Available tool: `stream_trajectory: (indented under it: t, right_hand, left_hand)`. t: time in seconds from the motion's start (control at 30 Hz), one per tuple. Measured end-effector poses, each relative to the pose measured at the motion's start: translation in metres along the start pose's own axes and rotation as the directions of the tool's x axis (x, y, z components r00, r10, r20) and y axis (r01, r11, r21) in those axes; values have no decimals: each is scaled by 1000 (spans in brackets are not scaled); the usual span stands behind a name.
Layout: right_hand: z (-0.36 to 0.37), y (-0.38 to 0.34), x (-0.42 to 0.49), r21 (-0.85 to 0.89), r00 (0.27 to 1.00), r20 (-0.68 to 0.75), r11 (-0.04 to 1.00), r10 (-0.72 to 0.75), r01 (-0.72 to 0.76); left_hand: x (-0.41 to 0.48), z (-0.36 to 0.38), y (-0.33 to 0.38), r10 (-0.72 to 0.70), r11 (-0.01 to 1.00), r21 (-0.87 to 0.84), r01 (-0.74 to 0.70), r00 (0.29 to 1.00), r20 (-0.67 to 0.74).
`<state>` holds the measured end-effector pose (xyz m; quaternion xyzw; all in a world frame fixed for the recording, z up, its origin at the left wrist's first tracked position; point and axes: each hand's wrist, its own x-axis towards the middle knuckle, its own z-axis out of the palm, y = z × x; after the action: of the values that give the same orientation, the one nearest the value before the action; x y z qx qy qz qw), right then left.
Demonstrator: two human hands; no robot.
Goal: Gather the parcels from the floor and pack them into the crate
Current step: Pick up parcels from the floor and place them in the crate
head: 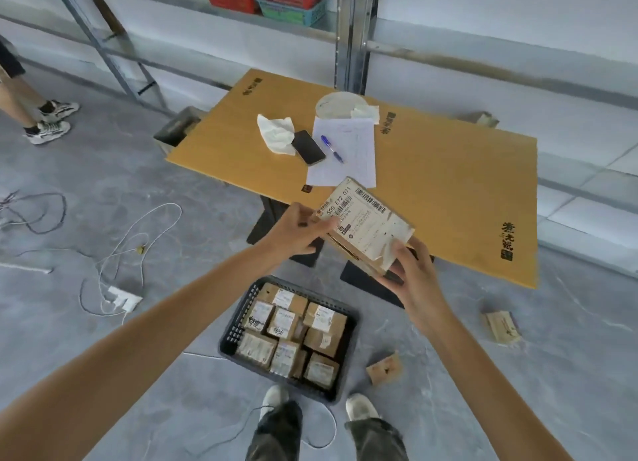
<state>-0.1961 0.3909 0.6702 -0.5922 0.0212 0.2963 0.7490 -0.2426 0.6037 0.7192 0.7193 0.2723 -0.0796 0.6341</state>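
I hold a cardboard parcel [367, 224] with a white shipping label in the air, tilted, above the floor in front of the table. My left hand [299, 229] grips its left end and my right hand [416, 274] grips its lower right corner. Below, by my feet, a dark plastic crate [232, 333] holds several labelled cardboard parcels packed side by side. Two small parcels lie on the floor to the crate's right, one close by [385, 369] and another farther right [502, 327].
A low yellow board table [448, 170] carries a phone, tissue, paper sheet and blue pen. Cables and a white power strip [125, 298] lie on the floor at left. Another person's legs stand at far left. Metal shelving with baskets stands behind.
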Motion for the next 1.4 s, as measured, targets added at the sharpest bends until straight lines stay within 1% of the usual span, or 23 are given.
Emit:
stream_trajectory:
  t: [0.07,0.1,0.13,0.17,0.23,0.33,0.43,0.53,0.6,0.7,0.8,0.87,0.97,1.03,1.1,1.17,1.23,1.33,1.4]
  right_hand:
    - [13,20,12,25,993,-112,1000,18,-16]
    - [18,35,20,22,987,-157,999,42,-39]
    - [22,50,26,11,980,-188,998,68,-67]
    - [26,70,35,-9,973,-209,995,92,-96]
    - [29,114,49,-57,964,-219,984,150,-166]
    - [27,200,81,-105,941,-237,956,243,-273]
    - [15,291,110,-91,904,-247,921,348,-380]
    - [-2,383,140,-95,873,-260,889,412,-448]
    - [-14,435,159,-83,843,-284,865,456,-496]
    - [-39,509,188,-76,803,-318,831,503,-551]
    - [-61,567,212,-47,770,-350,811,533,-583]
    - [-70,598,221,-25,745,-372,796,554,-604]
    - [-79,631,225,51,732,-392,807,558,-588]
    - [-87,646,226,69,741,-400,824,539,-562]
    - [-91,655,227,92,737,-424,835,526,-542]
    - [-93,661,229,95,725,-465,842,508,-530]
    - [-94,664,231,8,735,-486,844,472,-537]
    - [-87,670,234,-212,788,-481,820,385,-531]
    - [-81,673,235,-368,826,-476,785,301,-498]
  left_hand:
    - [19,-18,-25,19,963,268,-31,999,47]
    - [29,-28,-41,20,919,390,-56,995,96]
    - [39,-37,-59,17,874,477,-88,988,153]
    - [51,-45,-82,6,840,530,-115,979,202]
    - [75,-55,-130,-46,795,596,-115,968,248]
    - [127,-59,-219,-161,743,666,-69,947,278]
    - [171,-51,-316,-222,744,668,-10,939,261]
    - [203,-31,-419,-236,762,647,22,940,245]
    - [215,-16,-475,-264,761,644,72,942,207]
    - [233,8,-547,-270,740,665,98,949,160]
    - [247,27,-603,-267,707,700,105,955,126]
    - [255,37,-630,-238,638,767,63,964,119]
    - [262,52,-651,-111,559,829,-27,988,107]
    - [268,63,-657,-44,543,837,-69,993,110]
    - [275,72,-659,-17,565,821,-83,994,112]
    - [282,75,-661,3,563,822,-89,994,105]
    - [288,74,-663,-17,520,851,-75,995,98]
    - [297,68,-671,-54,364,928,-78,993,104]
    - [302,64,-675,-48,307,948,-81,994,100]
